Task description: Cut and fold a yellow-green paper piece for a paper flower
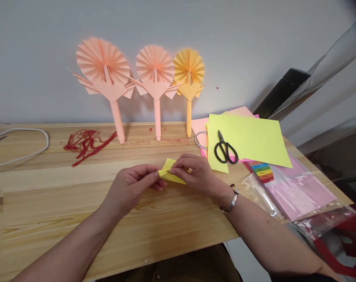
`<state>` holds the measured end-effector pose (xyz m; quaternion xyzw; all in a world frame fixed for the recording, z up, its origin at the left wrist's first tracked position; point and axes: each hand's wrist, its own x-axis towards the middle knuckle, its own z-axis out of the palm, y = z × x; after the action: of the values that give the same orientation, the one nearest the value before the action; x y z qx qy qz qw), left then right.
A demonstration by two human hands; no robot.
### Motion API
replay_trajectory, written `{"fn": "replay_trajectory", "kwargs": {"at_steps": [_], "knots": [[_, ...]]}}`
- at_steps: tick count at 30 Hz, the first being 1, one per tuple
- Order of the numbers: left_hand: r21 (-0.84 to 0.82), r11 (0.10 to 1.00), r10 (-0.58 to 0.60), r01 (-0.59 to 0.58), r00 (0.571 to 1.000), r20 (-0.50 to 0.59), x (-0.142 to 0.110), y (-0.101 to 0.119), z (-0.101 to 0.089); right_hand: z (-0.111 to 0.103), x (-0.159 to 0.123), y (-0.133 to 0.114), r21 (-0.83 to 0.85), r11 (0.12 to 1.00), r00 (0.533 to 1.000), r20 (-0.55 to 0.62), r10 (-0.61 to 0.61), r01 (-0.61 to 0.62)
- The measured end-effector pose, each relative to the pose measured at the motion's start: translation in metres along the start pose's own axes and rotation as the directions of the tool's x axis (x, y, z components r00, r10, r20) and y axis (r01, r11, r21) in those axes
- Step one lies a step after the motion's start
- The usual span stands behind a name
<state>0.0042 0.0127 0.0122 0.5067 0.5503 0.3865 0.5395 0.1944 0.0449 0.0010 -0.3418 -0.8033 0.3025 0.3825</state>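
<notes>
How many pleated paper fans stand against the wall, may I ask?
3: a large peach fan at left, a peach fan in the middle, a yellow fan at right.

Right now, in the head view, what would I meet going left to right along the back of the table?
White cable → red thread → large peach paper fan → smaller peach paper fan → yellow paper fan → scissors → plastic bag of pink paper
</notes>
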Motion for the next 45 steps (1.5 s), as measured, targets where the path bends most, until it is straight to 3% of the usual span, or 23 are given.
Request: {"fn": "replay_trajectory", "kwargs": {"at_steps": [4, 11, 22, 45], "knots": [[0.01, 1.0, 0.028, -0.027, 0.998, -0.06, -0.003, 0.0, 0.003, 0.0, 0.0, 0.0, -0.014, 1.0, 1.0, -0.001, 0.0, 0.0], [-0.055, 0.997, 0.049, -0.052, 0.997, -0.056, -0.005, -0.002, 0.003, 0.0, 0.001, 0.001, -0.06, 0.998, 1.0, -0.021, -0.002, 0.0], [0.277, 0.955, 0.141, -0.104, 0.983, -0.118, -0.003, -0.004, 0.003, 0.004, -0.002, 0.006, -0.126, 0.987, 0.994, -0.033, -0.102, 0.097], [0.361, 0.911, 0.27, -0.199, 0.95, -0.158, -0.005, -0.014, 0.002, 0.007, -0.002, 0.006, -0.135, 0.964, 0.965, -0.096, -0.244, 0.23]]}}
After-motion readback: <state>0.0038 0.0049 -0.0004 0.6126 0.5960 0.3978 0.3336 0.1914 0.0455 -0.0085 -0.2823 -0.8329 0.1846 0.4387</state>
